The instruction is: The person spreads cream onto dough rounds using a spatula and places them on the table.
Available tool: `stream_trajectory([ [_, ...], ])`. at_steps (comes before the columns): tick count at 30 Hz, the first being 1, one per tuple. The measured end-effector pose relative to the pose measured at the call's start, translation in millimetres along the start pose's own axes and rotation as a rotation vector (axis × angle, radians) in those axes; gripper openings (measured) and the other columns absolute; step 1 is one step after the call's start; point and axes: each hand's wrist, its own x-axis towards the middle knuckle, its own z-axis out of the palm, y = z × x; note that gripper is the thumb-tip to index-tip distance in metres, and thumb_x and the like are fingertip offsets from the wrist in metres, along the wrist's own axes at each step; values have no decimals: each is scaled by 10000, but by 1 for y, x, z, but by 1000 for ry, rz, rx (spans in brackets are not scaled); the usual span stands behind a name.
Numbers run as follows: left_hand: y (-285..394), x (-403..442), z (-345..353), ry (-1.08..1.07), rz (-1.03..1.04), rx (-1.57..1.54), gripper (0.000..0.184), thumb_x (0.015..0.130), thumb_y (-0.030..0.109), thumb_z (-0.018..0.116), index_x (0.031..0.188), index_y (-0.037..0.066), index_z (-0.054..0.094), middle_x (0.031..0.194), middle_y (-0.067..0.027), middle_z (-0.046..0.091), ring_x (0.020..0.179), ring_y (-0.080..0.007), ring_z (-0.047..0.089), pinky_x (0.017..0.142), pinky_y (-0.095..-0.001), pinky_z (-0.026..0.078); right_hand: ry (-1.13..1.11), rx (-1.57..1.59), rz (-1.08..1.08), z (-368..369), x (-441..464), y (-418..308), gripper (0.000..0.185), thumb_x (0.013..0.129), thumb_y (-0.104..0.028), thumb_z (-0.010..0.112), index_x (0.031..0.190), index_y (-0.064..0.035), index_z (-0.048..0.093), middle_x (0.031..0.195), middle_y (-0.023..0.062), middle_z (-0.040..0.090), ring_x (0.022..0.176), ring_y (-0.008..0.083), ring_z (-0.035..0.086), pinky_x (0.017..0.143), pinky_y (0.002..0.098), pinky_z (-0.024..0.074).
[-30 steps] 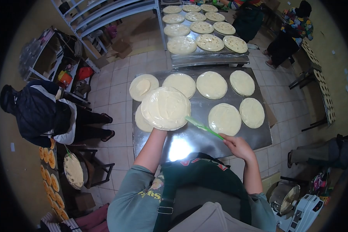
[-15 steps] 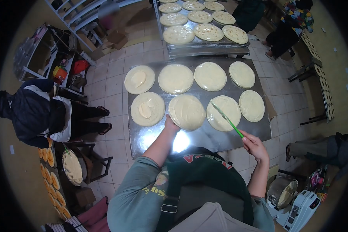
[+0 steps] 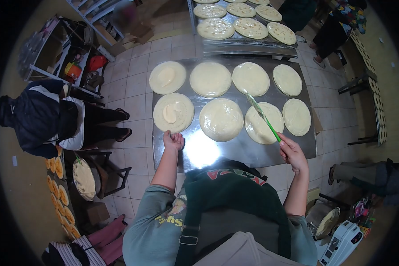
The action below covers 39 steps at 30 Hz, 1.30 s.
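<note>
My right hand (image 3: 292,153) grips the green handle of a spreading spatula (image 3: 266,119), whose smeared blade points up and left over a pale, flat cream-coated round (image 3: 264,128). My left hand (image 3: 174,139), palm turned up and fingers loosely bent, is at the near edge of another round (image 3: 184,119) with a dollop of cream (image 3: 169,114) on top. Between the hands lies a smoothly coated round (image 3: 221,119). Behind it, one more dolloped round (image 3: 167,77) sits at the back left, beside several spread ones.
These rounds lie on a shiny metal table (image 3: 190,153). More rounds fill a rack (image 3: 248,49) beyond. A bowl of cream (image 3: 84,179) stands left, a mixer (image 3: 341,244) right. Nearby are a person in dark clothing (image 3: 40,119) and others on the right.
My left hand has moved left from the middle round to the dolloped one. The middle round now sits level, its cream smoother. The spatula remains in my right hand, over the same round.
</note>
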Motion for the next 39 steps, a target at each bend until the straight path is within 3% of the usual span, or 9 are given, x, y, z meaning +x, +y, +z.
stream_trajectory([
  [5,14,17,3,-127,128,222,361,739,365,656,906,82,506,883,-39,573,765,-144,553,667,-300,458,3,20,-2,4,-7,-5,376,900,-199,482,1268,-125,464,600,-74,381,486,9,321,403,155,236],
  [7,16,-16,16,-292,535,229,249,753,268,670,835,89,519,770,-4,558,636,-103,534,569,-236,443,9,33,3,4,-11,-6,378,899,-188,487,1267,-104,465,636,-81,382,525,10,345,421,151,256],
  [11,47,-44,33,-427,717,195,172,726,89,620,875,67,536,838,-57,570,730,-146,565,628,-268,482,-1,67,12,6,-15,1,375,901,-198,483,1267,-115,467,627,-81,375,517,7,338,411,152,249],
  [18,82,-83,45,-921,311,224,591,754,331,536,1225,-4,416,1190,-202,498,1079,-351,504,912,-493,417,-34,40,-57,13,-9,9,374,899,-188,483,1268,-136,466,592,-68,387,475,14,323,400,159,232],
  [23,27,-166,65,-1464,272,-26,630,817,514,486,1241,51,437,1217,-153,496,1073,-305,513,888,-437,445,-42,59,-98,17,-15,-12,376,893,-181,495,1264,-123,472,622,-66,401,511,12,333,431,151,248],
  [28,-7,-168,69,-1472,279,-25,626,818,512,486,1239,50,439,1214,-152,498,1070,-303,515,887,-434,446,-89,12,-233,29,6,-6,358,887,-169,509,1233,-75,500,670,-65,476,553,33,389,491,180,335],
  [30,-11,-166,69,-1480,263,-20,624,819,511,486,1237,50,440,1212,-152,499,1068,-301,516,886,-432,447,-8,-293,-665,40,21,5,347,865,-158,534,1210,-125,532,678,-18,545,579,73,464,546,232,399],
  [34,-17,-161,56,-1488,230,4,620,820,509,485,1234,50,442,1209,-152,501,1065,-299,518,884,-429,448,47,-675,-565,72,9,-15,385,821,-151,540,1175,-302,551,692,105,561,632,188,580,583,293,446],
  [39,-27,-155,44,-1488,187,41,615,821,507,485,1231,50,445,1204,-151,504,1061,-296,521,882,-425,450,212,-845,-635,109,35,-5,388,826,-161,501,1182,-311,538,702,101,572,634,251,578,576,345,455],
])
